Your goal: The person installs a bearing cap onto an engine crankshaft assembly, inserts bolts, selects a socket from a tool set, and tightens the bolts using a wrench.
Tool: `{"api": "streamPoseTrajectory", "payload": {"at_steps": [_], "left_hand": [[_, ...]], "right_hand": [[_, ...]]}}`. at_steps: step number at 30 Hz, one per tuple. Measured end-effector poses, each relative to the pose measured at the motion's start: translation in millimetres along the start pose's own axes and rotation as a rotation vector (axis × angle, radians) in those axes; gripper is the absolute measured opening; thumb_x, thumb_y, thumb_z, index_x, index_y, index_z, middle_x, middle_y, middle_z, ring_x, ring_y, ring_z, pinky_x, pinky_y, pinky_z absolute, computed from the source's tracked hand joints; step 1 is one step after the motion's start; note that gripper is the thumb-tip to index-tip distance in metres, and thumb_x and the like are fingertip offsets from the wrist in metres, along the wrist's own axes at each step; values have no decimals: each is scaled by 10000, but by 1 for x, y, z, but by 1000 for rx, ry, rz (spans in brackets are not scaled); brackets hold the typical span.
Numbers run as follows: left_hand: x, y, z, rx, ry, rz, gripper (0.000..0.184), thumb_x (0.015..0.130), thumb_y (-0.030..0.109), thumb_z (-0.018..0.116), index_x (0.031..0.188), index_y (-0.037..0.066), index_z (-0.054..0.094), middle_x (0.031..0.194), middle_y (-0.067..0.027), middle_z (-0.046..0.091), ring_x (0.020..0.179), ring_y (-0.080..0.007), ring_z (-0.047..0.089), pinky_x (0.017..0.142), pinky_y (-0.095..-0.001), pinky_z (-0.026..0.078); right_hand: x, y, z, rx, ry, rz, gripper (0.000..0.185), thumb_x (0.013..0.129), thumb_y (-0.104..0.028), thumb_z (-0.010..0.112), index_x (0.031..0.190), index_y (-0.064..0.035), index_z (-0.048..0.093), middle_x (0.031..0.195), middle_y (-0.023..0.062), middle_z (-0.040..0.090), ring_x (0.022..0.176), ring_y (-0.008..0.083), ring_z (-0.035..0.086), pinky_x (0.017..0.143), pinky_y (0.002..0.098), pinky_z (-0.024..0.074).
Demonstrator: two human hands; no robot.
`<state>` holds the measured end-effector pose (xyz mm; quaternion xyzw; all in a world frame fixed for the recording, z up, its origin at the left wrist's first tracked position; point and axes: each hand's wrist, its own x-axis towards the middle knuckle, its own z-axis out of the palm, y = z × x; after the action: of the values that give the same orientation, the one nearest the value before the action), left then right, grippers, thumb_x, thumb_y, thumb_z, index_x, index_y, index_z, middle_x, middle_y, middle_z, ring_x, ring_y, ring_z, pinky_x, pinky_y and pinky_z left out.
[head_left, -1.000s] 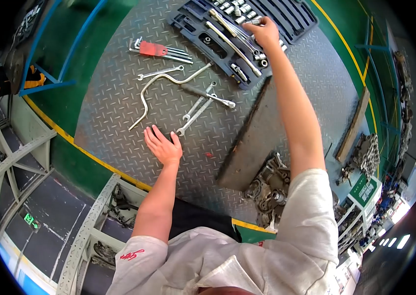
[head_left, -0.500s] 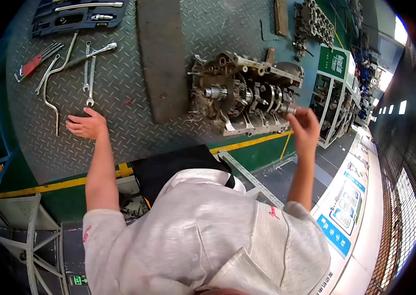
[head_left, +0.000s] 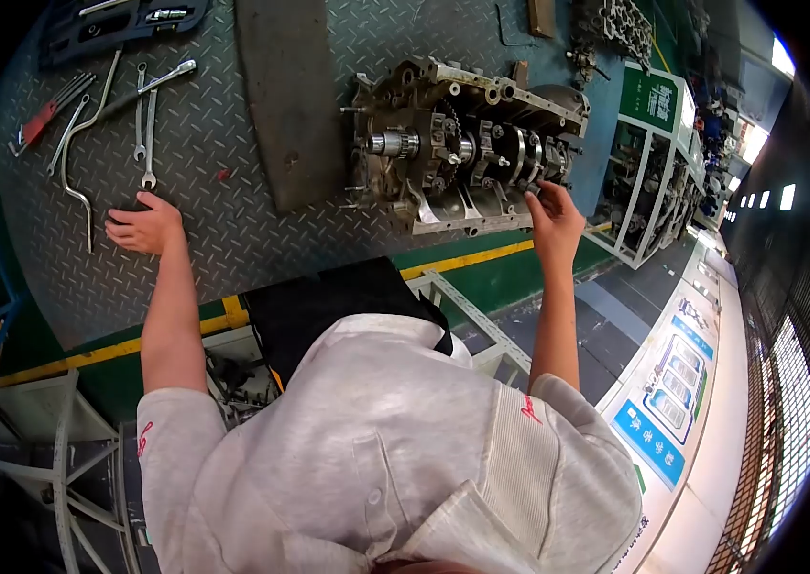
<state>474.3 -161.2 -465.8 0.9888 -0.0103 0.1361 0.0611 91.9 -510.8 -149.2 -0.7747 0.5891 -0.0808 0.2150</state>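
Observation:
My left hand rests open on the diamond-plate bench top, fingers spread. Just above it lies a combination wrench, with a second wrench alongside and a long-handled ratchet across them. A bent speed-handle bar is left of that hand. My right hand is at the lower right edge of an engine block, thumb and fingers pinched together. What they hold, if anything, is hidden. Inside the block, the crankshaft and bearing caps are exposed.
A blue tool case and red-holder hex keys lie at the upper left. A dark board is left of the block. Another engine part sits at the far right. A white-framed stand rises beyond the bench.
The view has shifted, moving the bench things left and up. My right hand, which had a small silvery piece at its fingertips, has moved in against the block. My left hand stays on the bench.

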Motion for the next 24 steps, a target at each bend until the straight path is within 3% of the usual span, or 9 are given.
{"api": "streamPoseTrajectory", "payload": {"at_steps": [4,6,9,12,16,18,20,22,24], "left_hand": [[-1,-1,3,-14,-13,-9,689,882,420,551,1339,-62,370,1361,-284,356,1306,-432,318,1083,-524,279],[-3,-3,3,-11,-25,-15,689,884,424,547,1340,-61,368,1364,-280,356,1308,-429,314,1084,-523,279],[-2,-3,6,2,-11,-14,687,885,425,546,1340,-58,370,1366,-277,358,1312,-425,309,1085,-522,278],[-2,-3,5,-5,-9,-19,688,885,426,546,1342,-57,370,1366,-275,361,1313,-422,308,1084,-520,281],[0,-1,5,-2,-16,-20,693,885,432,545,1345,-56,370,1372,-277,355,1317,-420,303,1085,-519,279],[-2,-3,4,6,-31,-15,693,885,433,543,1346,-55,370,1374,-279,351,1320,-420,299,1086,-519,277],[-2,-1,4,-4,-26,-18,696,886,433,542,1351,-53,363,1380,-281,345,1324,-422,293,1089,-521,271],[-2,-1,3,-7,-30,-24,702,885,433,543,1357,-52,357,1382,-279,344,1323,-423,293,1089,-521,270],[0,0,4,-13,-33,-32,707,885,432,544,1363,-51,351,1384,-278,344,1322,-424,294,1089,-522,269]], "right_hand": [[8,-15,-4,-212,-58,-25,260,855,-217,723,947,13,644,737,110,681,659,168,658,635,282,504],[9,-21,-3,-355,-78,62,351,889,-345,668,861,3,630,659,138,642,599,257,631,576,341,473],[16,-18,-1,-605,-72,-1,434,911,-418,612,818,5,621,628,151,623,608,315,621,586,386,471],[19,-9,6,-734,-101,72,445,924,-450,571,912,-11,643,695,148,649,663,339,627,619,404,480],[4,-15,2,-500,-47,-26,366,916,-378,613,1043,-37,645,785,138,671,714,313,638,632,379,486],[-2,-11,-5,-284,-122,-256,341,898,-286,657,1146,-54,620,852,142,677,742,290,639,633,351,489],[1,-8,-4,-280,-104,-276,305,874,-213,693,1112,-33,629,780,135,665,685,269,633,610,337,485],[7,-11,-3,-404,-87,-133,287,898,-292,662,936,-8,641,684,145,631,621,316,607,581,383,469],[11,-10,-2,-501,-88,-133,340,906,-333,644,837,-1,612,647,155,606,598,343,583,571,408,455]]}}
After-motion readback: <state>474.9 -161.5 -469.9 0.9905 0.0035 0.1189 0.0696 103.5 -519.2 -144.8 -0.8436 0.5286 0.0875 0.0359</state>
